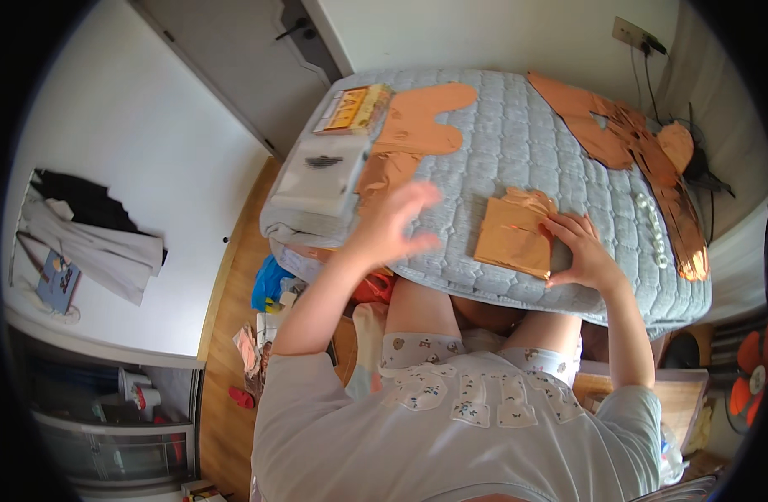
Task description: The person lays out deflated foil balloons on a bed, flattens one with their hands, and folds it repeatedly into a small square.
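Note:
A flat, folded square of shiny copper-coloured foil, like a deflated foil balloon (509, 238), lies near the front edge of the grey quilted mattress (501, 100), its crumpled tab at the top. My right hand (589, 255) rests on its right side, fingers on the upper surface and thumb apart at the lower right corner. In the air left of the folded foil is my left hand (392, 226), fingers and thumb apart with nothing between them. Behind it an unfolded copper foil balloon (413, 121) with rounded lobes lies flat, partly hidden by that hand.
At the mattress's left lie a white plastic packet (321, 176) and a yellow printed package (350, 109). More copper foil (584, 125) stretches along the right side, near a clear beaded strip (651, 230) and dark cables (706, 171). An orange-bladed fan (756, 372) stands at far right.

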Tool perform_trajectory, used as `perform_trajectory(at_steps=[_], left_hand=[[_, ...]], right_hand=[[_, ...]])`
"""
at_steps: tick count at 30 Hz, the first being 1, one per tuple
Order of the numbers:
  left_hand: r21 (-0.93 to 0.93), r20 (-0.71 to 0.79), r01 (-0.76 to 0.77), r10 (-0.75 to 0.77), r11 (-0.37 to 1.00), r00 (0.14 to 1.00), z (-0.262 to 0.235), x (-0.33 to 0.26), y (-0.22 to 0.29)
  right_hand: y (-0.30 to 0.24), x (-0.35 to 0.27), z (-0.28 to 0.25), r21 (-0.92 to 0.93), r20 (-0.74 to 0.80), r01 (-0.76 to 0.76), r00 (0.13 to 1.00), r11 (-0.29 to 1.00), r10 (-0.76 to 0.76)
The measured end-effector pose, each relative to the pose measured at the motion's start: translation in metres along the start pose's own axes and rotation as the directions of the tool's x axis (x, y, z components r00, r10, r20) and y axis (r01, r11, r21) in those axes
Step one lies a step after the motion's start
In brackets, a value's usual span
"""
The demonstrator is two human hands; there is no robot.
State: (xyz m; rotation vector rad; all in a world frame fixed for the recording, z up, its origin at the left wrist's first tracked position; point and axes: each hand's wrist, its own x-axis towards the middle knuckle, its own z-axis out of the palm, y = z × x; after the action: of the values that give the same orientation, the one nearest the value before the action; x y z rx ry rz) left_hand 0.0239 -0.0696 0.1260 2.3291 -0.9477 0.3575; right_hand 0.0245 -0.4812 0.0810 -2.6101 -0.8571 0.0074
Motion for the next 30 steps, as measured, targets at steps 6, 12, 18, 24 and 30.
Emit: perform_trajectory(at_steps=[6, 12, 18, 24, 30], left_hand=[[0.355, 0.196, -0.316, 0.26, 0.88, 0.945, 0.113, -0.025, 0.073], [0.372, -0.054, -0.166, 0.199, 0.913, 0.978, 0.143, -0.016, 0.058], [0.308, -0.067, -0.176, 0.206, 0.935, 0.976, 0.13, -0.012, 0.057], [-0.039, -0.033, -0.112, 0.111, 0.993, 0.993, 0.071, 0.01, 0.077], [-0.226, 0.263, 0.113, -0.051, 0.968, 0.963, 0.004, 0.056, 0.082]], right_hand=[[-0.026, 0.003, 0.006, 0.012, -0.022, -0.01, 1.0, 1.0, 0.01], [-0.03, -0.007, 0.022, -0.121, -0.183, 0.069, 0.979, 0.99, -0.091], [-0.03, -0.003, 0.033, -0.315, -0.333, 0.117, 0.916, 0.942, -0.225], [-0.05, -0.003, -0.001, -0.392, -0.38, 0.242, 0.836, 0.888, -0.396], [-0.083, -0.009, -0.044, 0.2, -0.326, 0.135, 0.943, 0.971, -0.064]])
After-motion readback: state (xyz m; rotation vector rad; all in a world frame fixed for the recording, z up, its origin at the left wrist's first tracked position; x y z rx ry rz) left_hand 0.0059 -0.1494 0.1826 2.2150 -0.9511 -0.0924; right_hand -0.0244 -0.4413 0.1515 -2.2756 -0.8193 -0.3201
